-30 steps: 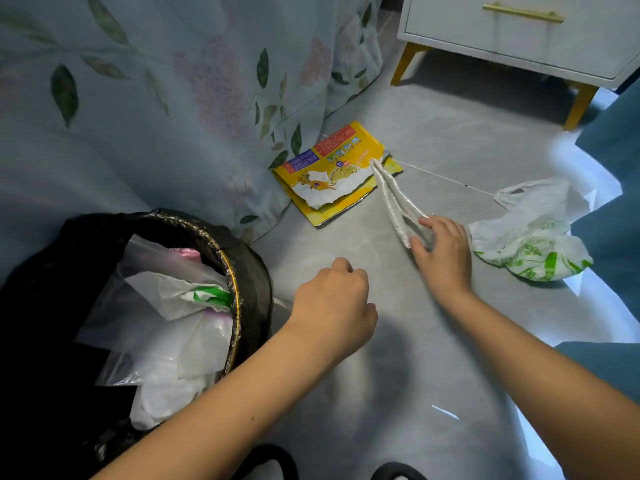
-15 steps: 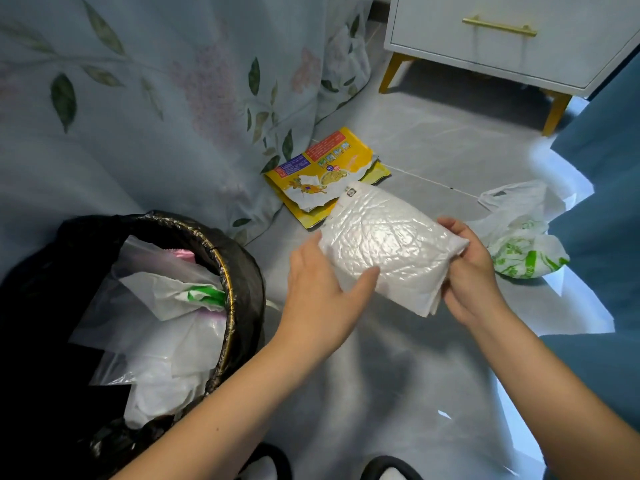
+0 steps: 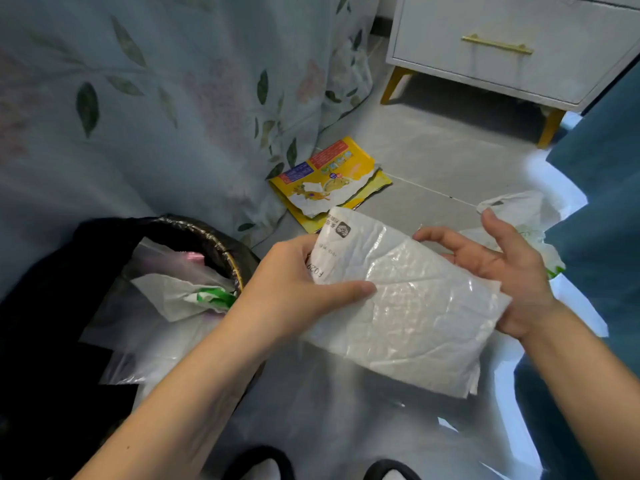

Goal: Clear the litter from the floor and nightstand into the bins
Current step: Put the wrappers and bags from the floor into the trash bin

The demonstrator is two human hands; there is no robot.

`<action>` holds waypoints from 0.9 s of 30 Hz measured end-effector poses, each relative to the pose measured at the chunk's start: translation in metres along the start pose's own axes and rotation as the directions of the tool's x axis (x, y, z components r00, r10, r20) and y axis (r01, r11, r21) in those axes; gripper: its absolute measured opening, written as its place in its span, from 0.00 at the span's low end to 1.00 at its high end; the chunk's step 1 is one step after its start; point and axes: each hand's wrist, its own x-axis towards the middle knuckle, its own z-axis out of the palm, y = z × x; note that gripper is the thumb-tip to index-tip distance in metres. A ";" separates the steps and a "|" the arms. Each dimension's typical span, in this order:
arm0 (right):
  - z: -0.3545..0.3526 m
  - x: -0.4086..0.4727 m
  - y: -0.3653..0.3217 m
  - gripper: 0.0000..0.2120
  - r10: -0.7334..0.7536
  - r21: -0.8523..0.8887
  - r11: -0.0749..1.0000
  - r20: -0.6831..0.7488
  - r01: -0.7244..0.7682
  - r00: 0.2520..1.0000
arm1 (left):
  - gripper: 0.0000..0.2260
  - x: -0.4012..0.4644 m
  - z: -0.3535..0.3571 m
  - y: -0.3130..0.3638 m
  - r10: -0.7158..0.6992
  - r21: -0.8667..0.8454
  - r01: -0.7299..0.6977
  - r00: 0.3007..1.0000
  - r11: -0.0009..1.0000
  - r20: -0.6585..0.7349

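A white bubble mailer [image 3: 405,306] is held above the grey floor between both hands. My left hand [image 3: 294,282] pinches its left edge, thumb on top. Under its right side lies my right hand [image 3: 505,271], fingers spread, propping it up. To the left stands a bin with a black liner [image 3: 221,237], holding clear and white plastic bags [image 3: 162,306]. A torn yellow package [image 3: 329,178] lies on the floor by the bedsheet. A white and green plastic bag [image 3: 519,209] lies on the floor behind my right hand, partly hidden.
A floral bedsheet [image 3: 156,98] hangs down at the left, touching the bin. A white nightstand [image 3: 512,46] with gold legs and handle stands at the back. Blue fabric [image 3: 609,202] borders the right side. Two shoe tips [image 3: 259,465] show at the bottom edge.
My right hand lifted the white mailer off the floor, my left hand took its left edge, and the mailer has come closer and lower; my right fingers have spread open behind it.
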 end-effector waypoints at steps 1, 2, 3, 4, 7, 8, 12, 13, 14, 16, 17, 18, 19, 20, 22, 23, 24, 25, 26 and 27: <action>0.006 -0.002 -0.003 0.36 0.069 -0.044 0.997 0.047 -0.067 0.996 | 0.14 -0.004 -0.004 0.001 0.022 0.043 -0.022 1.000 0.999 0.008; 0.011 -0.003 -0.004 0.38 0.115 -0.105 0.989 0.109 -0.104 0.987 | 0.14 -0.007 -0.008 0.002 0.046 0.083 -0.047 0.999 0.995 0.014; 0.021 -0.005 -0.006 0.39 0.157 -0.211 0.970 0.176 -0.118 0.972 | 0.14 -0.011 -0.011 0.001 0.078 0.123 -0.079 0.997 0.989 0.012; 0.031 -0.005 -0.007 0.35 0.195 -0.351 0.930 0.224 -0.107 0.955 | 0.14 -0.016 -0.014 0.001 0.119 0.169 -0.117 0.993 0.979 -0.003; 0.069 -0.005 -0.002 0.17 0.240 -0.708 0.706 0.203 -0.027 0.949 | 0.13 -0.030 -0.022 -0.003 0.264 0.394 -0.197 0.957 0.898 -0.122; 0.076 -0.003 0.001 0.14 0.225 -0.753 0.658 0.199 0.002 0.954 | 0.14 -0.036 -0.025 -0.005 0.302 0.477 -0.189 0.938 0.858 -0.172; 0.094 0.011 0.017 0.07 0.080 -0.750 0.661 0.104 0.025 0.991 | 0.10 -0.061 -0.029 -0.012 0.492 0.714 -0.129 0.806 0.688 -0.329; 0.097 0.013 0.020 0.06 0.024 -0.715 0.698 0.075 0.037 0.997 | 0.09 -0.067 -0.026 -0.012 0.535 0.745 -0.142 0.783 0.651 -0.318; 0.100 0.016 0.022 0.06 -0.034 -0.674 0.736 0.056 0.063 0.998 | 0.10 -0.073 -0.022 -0.014 0.553 0.752 -0.170 0.781 0.637 -0.292; 0.108 0.019 0.027 0.06 -0.136 -0.596 0.796 -0.001 0.108 0.991 | 0.14 -0.079 -0.014 -0.021 0.534 0.698 -0.253 0.818 0.670 -0.215; 0.112 0.019 0.028 0.05 -0.148 -0.549 0.830 -0.042 0.101 0.988 | 0.16 -0.081 -0.012 -0.025 0.521 0.669 -0.279 0.832 0.689 -0.189; 0.116 0.019 0.028 0.07 -0.127 -0.492 0.867 -0.068 0.078 0.989 | 0.18 -0.082 -0.012 -0.029 0.508 0.656 -0.282 0.842 0.700 -0.180; 0.120 0.018 0.027 0.10 -0.079 -0.422 0.906 -0.072 0.041 0.994 | 0.19 -0.082 -0.014 -0.033 0.495 0.655 -0.274 0.851 0.705 -0.176; 0.122 0.018 0.025 0.12 -0.024 -0.337 0.942 -0.045 0.008 0.999 | 0.19 -0.081 -0.017 -0.036 0.486 0.657 -0.268 0.857 0.704 -0.171; 0.128 0.014 0.017 0.17 0.060 -0.206 0.977 0.033 -0.052 0.998 | 0.20 -0.081 -0.024 -0.040 0.483 0.659 -0.284 0.864 0.696 -0.139; 0.131 0.013 0.013 0.18 0.086 -0.204 0.976 0.057 -0.073 0.995 | 0.21 -0.082 -0.026 -0.041 0.489 0.665 -0.297 0.864 0.685 -0.118; 0.133 0.013 0.012 0.19 0.101 -0.244 0.966 0.065 -0.082 0.993 | 0.23 -0.083 -0.028 -0.040 0.488 0.669 -0.303 0.867 0.679 -0.102; 0.136 0.013 0.012 0.18 0.099 -0.313 0.947 0.060 -0.076 0.993 | 0.24 -0.084 -0.029 -0.039 0.480 0.663 -0.302 0.871 0.685 -0.099; 0.140 0.014 0.014 0.17 0.080 -0.387 0.920 0.049 -0.055 0.996 | 0.25 -0.086 -0.030 -0.037 0.469 0.633 -0.298 0.875 0.715 -0.118; 0.144 0.015 0.016 0.15 0.047 -0.446 0.895 0.033 -0.027 0.998 | 0.24 -0.088 -0.032 -0.035 0.444 0.567 -0.285 0.881 0.773 -0.162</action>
